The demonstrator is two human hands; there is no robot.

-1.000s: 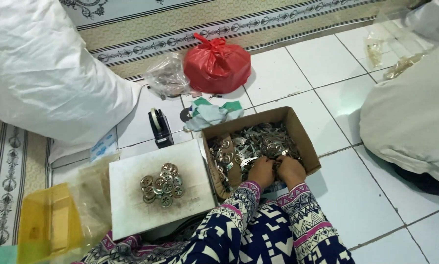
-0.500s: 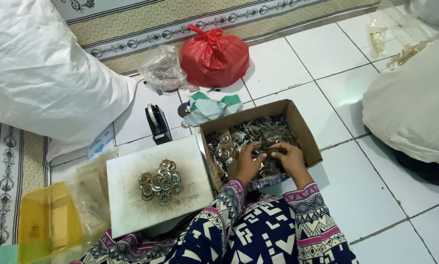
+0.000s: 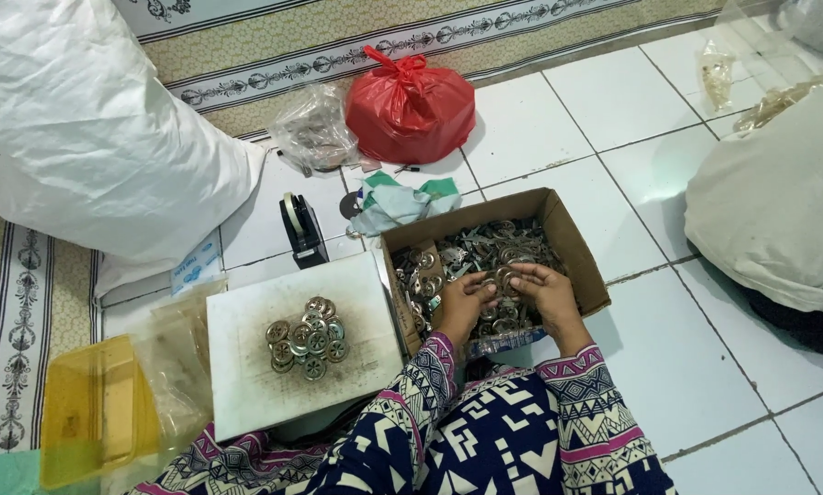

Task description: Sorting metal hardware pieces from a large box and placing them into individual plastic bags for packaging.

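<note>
Both hands are working inside the box [image 3: 572, 252]: left hand [image 3: 464, 302] and right hand [image 3: 541, 286] are pinching what looks like one metal disc [image 3: 503, 278] between them

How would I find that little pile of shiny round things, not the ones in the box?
Start at the brown cardboard box where both hands dig. Just left of it lies a flat white board. The small heap of round metal pieces sits in its middle, neatly gathered on bare white, unlike the loose jumble filling the box.

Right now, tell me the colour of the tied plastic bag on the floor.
Red: the tied plastic bag shows best in the head view.
</note>
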